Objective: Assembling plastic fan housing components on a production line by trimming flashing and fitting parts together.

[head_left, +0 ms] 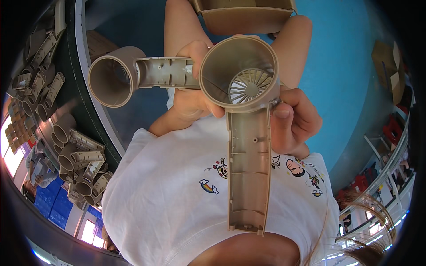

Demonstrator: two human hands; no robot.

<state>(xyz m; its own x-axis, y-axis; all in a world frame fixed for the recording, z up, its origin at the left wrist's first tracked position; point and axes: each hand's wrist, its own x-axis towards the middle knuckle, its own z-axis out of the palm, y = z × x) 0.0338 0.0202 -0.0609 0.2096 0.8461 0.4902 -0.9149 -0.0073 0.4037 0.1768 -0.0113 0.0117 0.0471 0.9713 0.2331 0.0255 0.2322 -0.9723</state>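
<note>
A beige hair dryer housing [249, 173], with a round barrel and an open half-shell handle, is held over my lap. Inside its barrel a spoked grille shows, and its handle hangs toward my white shirt. A second, similar housing [165, 73] lies sideways, its barrel off to the left. My left hand [194, 91] is closed around the end of that one's handle, and its fingers also touch the first barrel. My right hand [293, 119] pinches at the right side of the first housing, where barrel meets handle. Whatever small thing is between those fingertips is hidden.
On the dark bench [84, 122] at the left lie piles of similar beige housings [82, 162]. A cardboard box [246, 17] stands beyond my knees, and another carton [388, 71] is at the far right. Blue floor [339, 80] spreads out to the right.
</note>
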